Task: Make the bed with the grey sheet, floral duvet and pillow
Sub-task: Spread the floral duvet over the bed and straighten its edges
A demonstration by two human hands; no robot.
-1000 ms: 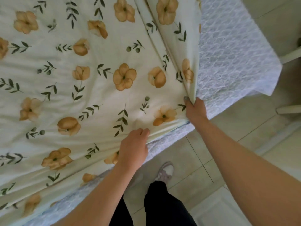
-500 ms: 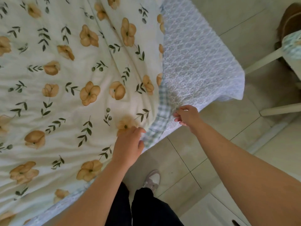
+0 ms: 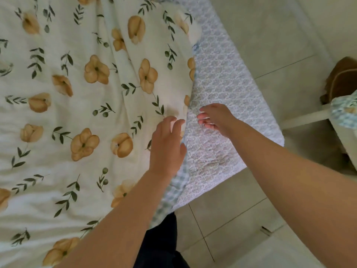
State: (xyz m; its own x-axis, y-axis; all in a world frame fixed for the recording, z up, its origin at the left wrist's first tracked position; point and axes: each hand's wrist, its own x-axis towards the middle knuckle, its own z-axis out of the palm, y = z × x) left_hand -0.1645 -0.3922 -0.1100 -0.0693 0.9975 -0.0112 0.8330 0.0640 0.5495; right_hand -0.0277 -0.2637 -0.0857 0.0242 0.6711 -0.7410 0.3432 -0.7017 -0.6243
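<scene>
The duvet [image 3: 77, 113] lay spread over the bed from 7 to 12 o'clock, its right edge running in a loose curve from 12 o'clock down through the centre. A checked band [image 3: 173, 192] of its underside showed where that edge met the bed's near side at 6 o'clock. Beside it the sheet [image 3: 222, 89] was bare in a strip from 12 to 4 o'clock, its corner hanging over the mattress at 3 o'clock. The left hand [image 3: 167, 146] reached to the duvet's edge at the centre, fingers straight and slightly spread, holding nothing; whether the tips touched the fabric could not be told. The right hand [image 3: 214, 117] hovered just to its right over the sheet, fingers loosely bent and gripping nothing. The two hands were near each other but apart. Tiled floor [image 3: 251, 219] lay open from 1 to 6 o'clock along the bed's end and near side. A white chair [image 3: 305, 118] with a patterned cloth [image 3: 345, 111] on it stood at 3 o'clock, apart from the sheet's corner. Dark trousers [image 3: 160, 246] stood against the bed at 6 o'clock.
</scene>
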